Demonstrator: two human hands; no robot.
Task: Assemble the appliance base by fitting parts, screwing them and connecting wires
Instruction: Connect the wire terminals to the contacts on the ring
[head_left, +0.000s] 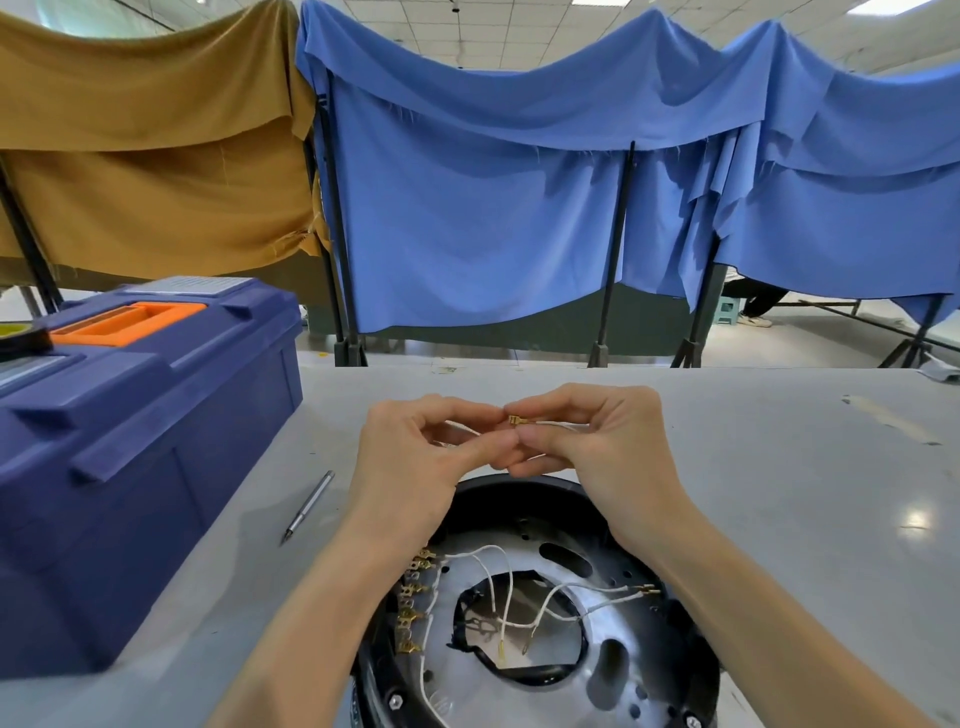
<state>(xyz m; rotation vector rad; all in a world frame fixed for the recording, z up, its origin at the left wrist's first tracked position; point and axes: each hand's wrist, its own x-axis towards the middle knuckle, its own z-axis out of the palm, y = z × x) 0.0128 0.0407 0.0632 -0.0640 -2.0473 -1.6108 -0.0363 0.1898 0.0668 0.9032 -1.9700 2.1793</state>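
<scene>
The round black appliance base (524, 493) lies on the grey table right in front of me, with a silver metal plate (613, 670) inside it. White wires (519, 613) with brass terminals cross its central hole, and a row of brass terminals (413, 603) lines its left side. Both hands are raised above the far rim of the base. My right hand (602, 441) pinches a white wire's brass terminal (517, 420) between thumb and forefinger. My left hand (415, 457) meets it fingertip to fingertip, holding a thin white wire (462, 428).
A large blue toolbox (130, 441) with an orange handle stands at the left. A thin metal screwdriver bit (309, 506) lies on the table (779, 493) between the toolbox and my left arm. Brown and blue cloths hang on frames behind the table.
</scene>
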